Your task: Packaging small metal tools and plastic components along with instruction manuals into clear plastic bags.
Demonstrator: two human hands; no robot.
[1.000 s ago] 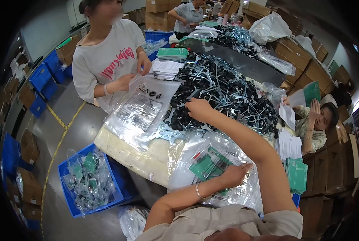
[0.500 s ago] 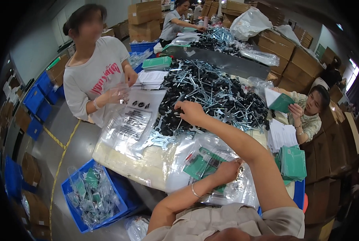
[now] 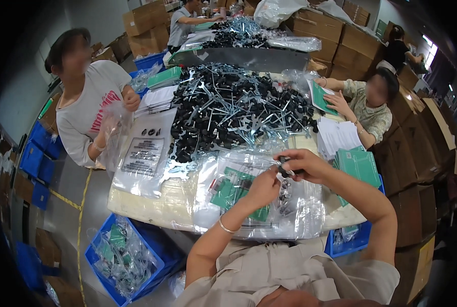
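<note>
My right hand (image 3: pixel 306 167), fingers bent, pinches small black plastic parts (image 3: pixel 284 169) over the front of the table. Just below it, my left hand (image 3: pixel 264 189) has its fingers closed near the right fingertips; what they hold, if anything, is hidden. Under both hands lie clear plastic bags (image 3: pixel 302 215), with green printed leaflets (image 3: pixel 227 189) showing through the film. Small metal pieces (image 3: pixel 285 197) lie in the bag beside my left hand. Beyond, a wide heap of black parts (image 3: pixel 192 130) is mixed with flat metal wrenches (image 3: pixel 254 123) and rods.
Green booklets (image 3: pixel 356 166) and white sheets (image 3: pixel 338 135) are stacked at right, near a co-worker holding a booklet (image 3: pixel 318 97). Another co-worker stands at left by printed clear bags (image 3: pixel 144 153). A blue bin (image 3: pixel 154 273) of filled bags sits on the floor at lower left.
My right hand has come back from the heap to the front, now with black parts in its fingers. My left hand has moved up and left toward it. The view has shifted.
</note>
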